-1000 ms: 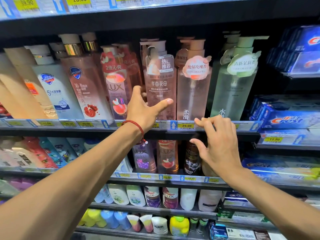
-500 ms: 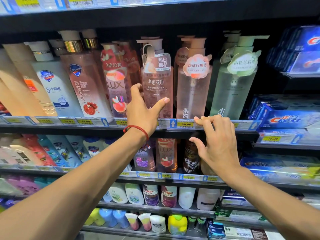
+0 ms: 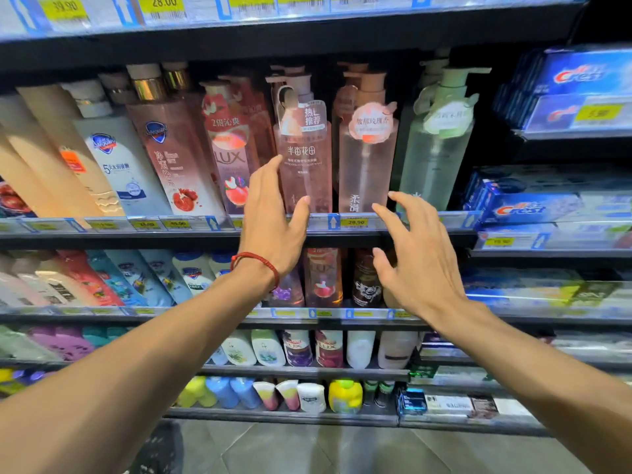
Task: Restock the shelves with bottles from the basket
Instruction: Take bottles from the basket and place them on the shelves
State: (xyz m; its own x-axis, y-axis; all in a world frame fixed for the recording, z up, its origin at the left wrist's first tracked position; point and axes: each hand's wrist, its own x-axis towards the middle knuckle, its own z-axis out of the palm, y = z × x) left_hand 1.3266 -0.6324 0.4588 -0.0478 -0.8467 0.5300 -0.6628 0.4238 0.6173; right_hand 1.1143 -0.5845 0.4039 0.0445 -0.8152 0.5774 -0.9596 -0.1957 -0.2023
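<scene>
While left hand (image 3: 273,220) hides base of pink bottle (image 3: 304,165) | right hand (image 3: 420,261) beside | both splayed, empty

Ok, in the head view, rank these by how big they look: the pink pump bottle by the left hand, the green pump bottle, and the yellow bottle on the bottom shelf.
1-2. green pump bottle and pink pump bottle: they look alike, so not ranked.
3. yellow bottle: clearly smallest, though it sits lower and farther from the camera.

Pink pump bottle (image 3: 303,165), pale green bottle (image 3: 436,155), red wrist cord (image 3: 260,260).
</scene>
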